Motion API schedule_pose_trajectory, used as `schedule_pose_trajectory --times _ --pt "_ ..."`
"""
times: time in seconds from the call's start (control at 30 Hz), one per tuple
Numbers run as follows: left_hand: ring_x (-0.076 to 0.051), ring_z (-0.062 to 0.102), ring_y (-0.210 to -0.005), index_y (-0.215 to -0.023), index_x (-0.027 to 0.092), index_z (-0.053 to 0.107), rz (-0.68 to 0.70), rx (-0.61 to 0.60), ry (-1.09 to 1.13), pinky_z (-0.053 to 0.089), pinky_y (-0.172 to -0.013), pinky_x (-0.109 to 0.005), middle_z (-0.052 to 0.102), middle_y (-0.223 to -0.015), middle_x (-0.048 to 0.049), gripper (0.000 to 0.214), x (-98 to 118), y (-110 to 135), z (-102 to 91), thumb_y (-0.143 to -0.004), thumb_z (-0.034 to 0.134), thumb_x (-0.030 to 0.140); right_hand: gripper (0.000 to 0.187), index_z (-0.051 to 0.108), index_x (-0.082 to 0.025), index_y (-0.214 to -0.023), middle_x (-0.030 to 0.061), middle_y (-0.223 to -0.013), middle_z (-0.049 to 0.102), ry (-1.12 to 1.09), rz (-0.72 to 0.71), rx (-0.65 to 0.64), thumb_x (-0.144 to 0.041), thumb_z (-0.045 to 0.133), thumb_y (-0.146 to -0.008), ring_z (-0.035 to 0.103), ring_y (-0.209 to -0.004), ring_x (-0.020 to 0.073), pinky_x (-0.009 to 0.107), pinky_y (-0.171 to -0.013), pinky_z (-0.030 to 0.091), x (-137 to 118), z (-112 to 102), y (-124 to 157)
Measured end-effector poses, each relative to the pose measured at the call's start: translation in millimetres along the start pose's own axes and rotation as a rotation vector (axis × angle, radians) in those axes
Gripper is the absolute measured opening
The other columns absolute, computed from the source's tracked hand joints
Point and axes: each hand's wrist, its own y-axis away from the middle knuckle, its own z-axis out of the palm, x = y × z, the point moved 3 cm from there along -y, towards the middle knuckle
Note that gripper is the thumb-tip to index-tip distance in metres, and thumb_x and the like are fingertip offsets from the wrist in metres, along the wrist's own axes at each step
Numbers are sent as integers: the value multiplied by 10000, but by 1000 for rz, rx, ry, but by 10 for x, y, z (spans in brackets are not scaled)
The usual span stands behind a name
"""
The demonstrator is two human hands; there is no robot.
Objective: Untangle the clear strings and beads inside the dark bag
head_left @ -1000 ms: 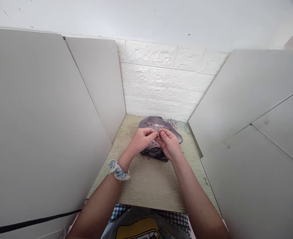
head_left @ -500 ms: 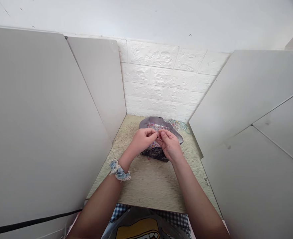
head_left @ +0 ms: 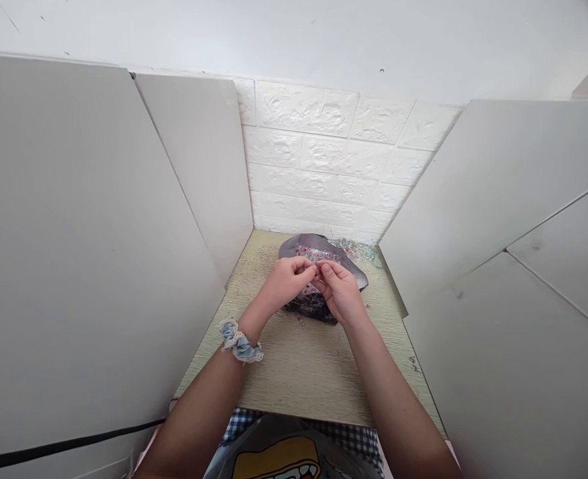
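Observation:
My left hand (head_left: 287, 279) and my right hand (head_left: 341, 289) meet fingertip to fingertip over a dark grey bag (head_left: 294, 246) lying open on the table. Both are closed in a pinch, thumb against fingers. Whatever sits between the fingertips is too small to name. Inside the bag is a heap of small sparkling multicoloured beads (head_left: 318, 254), partly hidden under my hands. A blue scrunchie with lacy edges (head_left: 241, 342) circles my left wrist.
A tangle of pale green and clear beaded strands (head_left: 361, 251) lies behind the bag, by the white brick-pattern wall (head_left: 318, 159). White panels (head_left: 194, 159) flank the wood-grain table (head_left: 304, 379). Small metallic bits (head_left: 414, 364) rest near its right edge.
My hands stay almost in place above the bag. The fingertips shift very slightly; the bag and beads have not moved visibly.

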Motion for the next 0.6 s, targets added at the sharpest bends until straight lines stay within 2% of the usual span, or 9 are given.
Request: schedule_pose_trajectory --times 0.17,0.6 --pt "-68 366 -519 -625 129 529 2 1 2 278 -478 -190 453 -551 27 228 25 4 -9 -725 450 318 238 621 -149 -703 4 -658 584 52 -17 10 -308 719 -555 528 -622 76 231 -673 490 -12 -2 6" --pt "-74 373 -530 -603 128 519 -2 30 -15 280 -484 -198 443 -550 25 261 38 -3 -16 -725 437 343 216 609 -165 -742 -4 -668 571 164 -72 16 -324 671 -608 512 -624 86 251 -678 474 -2 -35 0"
